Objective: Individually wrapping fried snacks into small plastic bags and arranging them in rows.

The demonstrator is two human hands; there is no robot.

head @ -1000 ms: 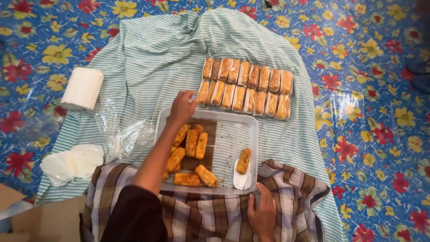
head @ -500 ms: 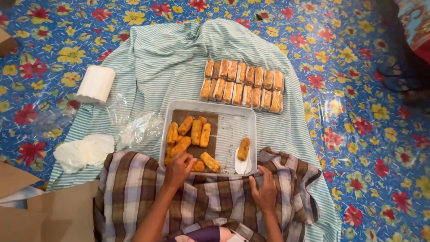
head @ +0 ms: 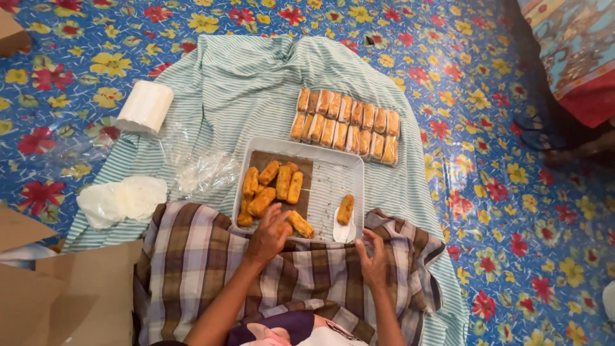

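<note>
Head view: left hand (head: 269, 234) at near edge of tray (head: 356, 172), fingers curled over fried roll (head: 299, 224) at tray's near left; can't tell if actually gripped. Pile of rolls (head: 272, 186) just beyond, on brown paper (head: 306, 168). Right hand (head: 373, 259) flat on checked cloth (head: 192, 256), fingers spread, holding nothing, just beside tray's near right corner. Single roll (head: 346, 209) on white wrapper (head: 341, 233) there. Wrapped rolls (head: 346, 125) in two rows past tray's far edge, on striped cloth (head: 237, 83). Wrapper stack (head: 145, 107) far left on floor.
</note>
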